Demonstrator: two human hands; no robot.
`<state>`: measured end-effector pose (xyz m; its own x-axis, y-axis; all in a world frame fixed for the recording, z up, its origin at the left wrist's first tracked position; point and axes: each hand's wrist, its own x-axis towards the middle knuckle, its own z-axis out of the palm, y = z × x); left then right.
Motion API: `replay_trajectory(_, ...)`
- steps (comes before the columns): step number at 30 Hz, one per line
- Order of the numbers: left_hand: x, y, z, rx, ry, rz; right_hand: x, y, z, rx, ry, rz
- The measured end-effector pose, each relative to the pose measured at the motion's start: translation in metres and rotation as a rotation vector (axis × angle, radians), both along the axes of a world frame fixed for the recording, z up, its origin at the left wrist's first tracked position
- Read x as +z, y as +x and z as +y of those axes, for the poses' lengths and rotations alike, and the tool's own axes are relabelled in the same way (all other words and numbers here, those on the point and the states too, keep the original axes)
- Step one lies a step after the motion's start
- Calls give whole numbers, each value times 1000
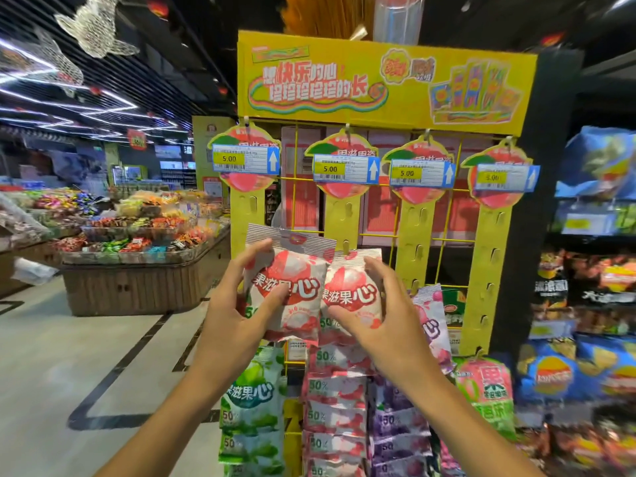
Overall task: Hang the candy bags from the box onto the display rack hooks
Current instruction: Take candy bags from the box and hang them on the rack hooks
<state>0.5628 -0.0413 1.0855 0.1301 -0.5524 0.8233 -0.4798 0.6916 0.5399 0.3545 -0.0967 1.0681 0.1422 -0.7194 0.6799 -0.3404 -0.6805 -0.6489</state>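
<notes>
While both arms reach forward in a shop aisle, the left hand (237,304) grips a pink-and-white candy bag (292,290) by its left edge, thumb across the front and fingers curled behind the top corner. The right hand (375,304) holds a second pink-and-white bag (351,290) just beside the first, its fingers arched over the upper right corner and its thumb pressing the lower front. The two bags touch side by side, raised in front of the yellow display rack (385,80), level with the middle stretch of its hanging strips. The left bag's striped top seal sits a little higher than the right bag's, near a slot in the second yellow strip (340,215).

Four strips hang from the rack's top rail, each topped by a peach-shaped card and a blue-edged price label (346,168) reading 5.00. Their upper slots are bare. Lower down, bags already hang in columns: green ones (251,401) on the left, pink ones (335,407) in the middle, purple ones (399,428) to the right. A wooden stand (137,287) heaped with loose sweets stands to the left across the pale floor (69,356). Crisp packets (550,373) fill the shelves on the right. No box is in view.
</notes>
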Motion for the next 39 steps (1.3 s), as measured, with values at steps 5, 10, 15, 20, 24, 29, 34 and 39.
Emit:
replay_trajectory(5,3,-13,-2,-59,-27,65,21,-10,16,-44,-218,-88)
replay_trajectory(10,8,-37,-4,-107,-82,107,29,-9,20,278,75,-203)
replay_trajectory(15,0,-62,-7,-145,-90,-43,22,-7,11,199,147,-215)
replay_trajectory(20,24,-53,-24,-182,-42,56,37,-33,3,149,75,-324)
replay_trajectory(24,57,-47,-45,-206,143,155,45,-46,-4,127,65,-228)
replay_trajectory(29,72,-42,-60,-245,271,169,50,-52,-9,112,43,-130)
replay_trajectory(34,89,-45,-63,-289,369,175,58,-49,-19,148,56,-85)
replay_trajectory(39,101,-51,-68,-328,446,253,81,-38,-27,270,76,-76)
